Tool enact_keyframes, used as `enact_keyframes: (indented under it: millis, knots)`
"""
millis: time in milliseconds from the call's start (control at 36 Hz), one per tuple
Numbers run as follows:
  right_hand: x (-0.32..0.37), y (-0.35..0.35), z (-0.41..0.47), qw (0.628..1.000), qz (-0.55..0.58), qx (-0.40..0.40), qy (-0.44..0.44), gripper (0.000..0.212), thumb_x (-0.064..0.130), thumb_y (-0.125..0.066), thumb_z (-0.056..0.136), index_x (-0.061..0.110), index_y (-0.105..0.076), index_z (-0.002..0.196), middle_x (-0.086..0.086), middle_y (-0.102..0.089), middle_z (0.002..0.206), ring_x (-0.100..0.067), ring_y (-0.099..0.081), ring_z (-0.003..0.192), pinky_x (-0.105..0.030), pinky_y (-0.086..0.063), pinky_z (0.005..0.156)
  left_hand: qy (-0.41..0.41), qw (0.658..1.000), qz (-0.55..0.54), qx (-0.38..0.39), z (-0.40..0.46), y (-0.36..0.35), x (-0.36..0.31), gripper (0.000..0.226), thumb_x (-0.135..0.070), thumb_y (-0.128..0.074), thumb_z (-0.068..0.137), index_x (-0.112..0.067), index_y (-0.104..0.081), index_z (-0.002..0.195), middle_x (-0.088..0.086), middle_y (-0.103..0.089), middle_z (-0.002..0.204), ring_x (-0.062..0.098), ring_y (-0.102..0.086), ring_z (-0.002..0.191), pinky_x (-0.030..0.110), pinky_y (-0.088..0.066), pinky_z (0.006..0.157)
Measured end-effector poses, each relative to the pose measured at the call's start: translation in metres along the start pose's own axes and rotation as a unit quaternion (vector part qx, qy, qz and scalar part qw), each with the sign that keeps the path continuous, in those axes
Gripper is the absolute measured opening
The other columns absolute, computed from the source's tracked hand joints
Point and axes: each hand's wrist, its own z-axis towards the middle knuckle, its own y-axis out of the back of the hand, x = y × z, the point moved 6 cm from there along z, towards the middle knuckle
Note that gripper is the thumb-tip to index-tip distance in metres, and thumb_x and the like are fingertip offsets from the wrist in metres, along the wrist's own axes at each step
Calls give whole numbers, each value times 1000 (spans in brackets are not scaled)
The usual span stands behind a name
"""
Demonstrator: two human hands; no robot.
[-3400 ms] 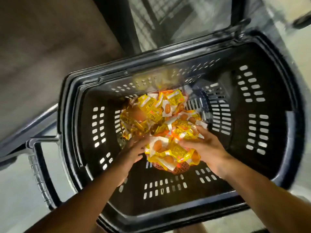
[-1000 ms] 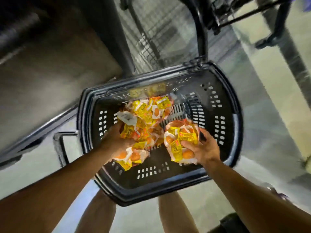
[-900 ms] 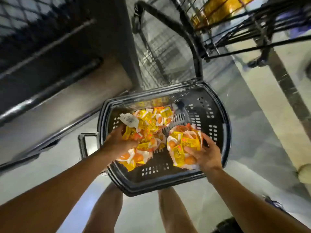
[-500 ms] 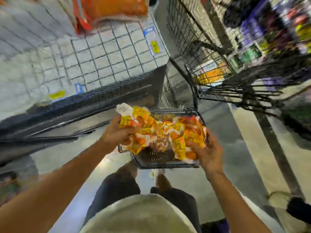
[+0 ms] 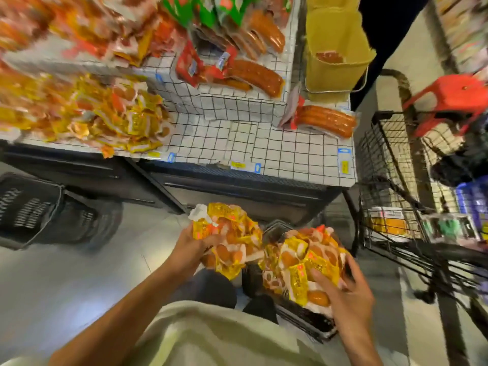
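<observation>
Yellow-and-orange, the left bunch of packets (image 5: 232, 241) is gripped by the left hand (image 5: 191, 245); the right hand (image 5: 348, 299) curls round the right bunch (image 5: 301, 262), just beside it. Under the right hand sits a black basket (image 5: 311, 326); beyond both hands, the checked worktop (image 5: 264, 143).

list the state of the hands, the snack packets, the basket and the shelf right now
left hand, grips one bunch of packets
left bunch, held up, off the floor
right hand, grips a second bunch
right bunch, held above the black basket
black basket, on the floor, mostly hidden
display shelf, yellow packets piled at its left
</observation>
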Motion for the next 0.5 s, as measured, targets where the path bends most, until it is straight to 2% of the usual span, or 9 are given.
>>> enact_keyframes:
  millis: [83,167,250,361,444,500]
  knots:
    - [14,-23,-8,1000,-2,19,10,76,28,-96,41,59,-67,104,25,-76,88,4,-73,84,-18,-58,57,-10,999,-43,-13,-8,31,-3,53,-13,-81,78,-13,-61,127,18,-72,115,40,-71,102,46,-60,76]
    - [25,-53,-17,999,-4,29,36,72,14,-94,46,54,-70,100,21,-77,89,3,-74,83,-13,-56,58,-19,997,-56,-48,-9,66,-8,46,-14,-81,78,-18,-65,121,15,-74,111,38,-72,100,48,-61,80]
    - [32,-92,-27,998,5,32,53,73,3,-90,53,40,-67,111,21,-77,83,7,-72,80,-11,-56,61,-28,994,-87,-66,-4,106,-11,44,-10,-79,80,-18,-64,121,14,-75,109,36,-73,98,43,-61,75]
    - [34,-142,-39,998,11,27,56,76,-3,-89,62,35,-64,122,19,-77,88,10,-71,80,-18,-57,72,-55,990,-108,-70,0,158,-24,36,-6,-77,79,-20,-71,111,16,-75,107,35,-74,95,37,-61,70]
    - [33,-185,-48,998,11,22,60,87,0,-91,63,27,-58,140,9,-74,101,10,-69,81,-16,-51,68,-63,990,-108,-69,6,201,-38,39,-11,-78,80,-21,-69,116,15,-75,110,36,-74,97,46,-61,77]
    - [32,-217,-54,998,8,27,58,93,5,-93,60,26,-55,143,0,-73,109,4,-68,89,-12,-51,63,-61,988,-113,-80,10,232,-45,48,-13,-80,78,-19,-64,123,13,-75,111,35,-73,98,49,-60,81]
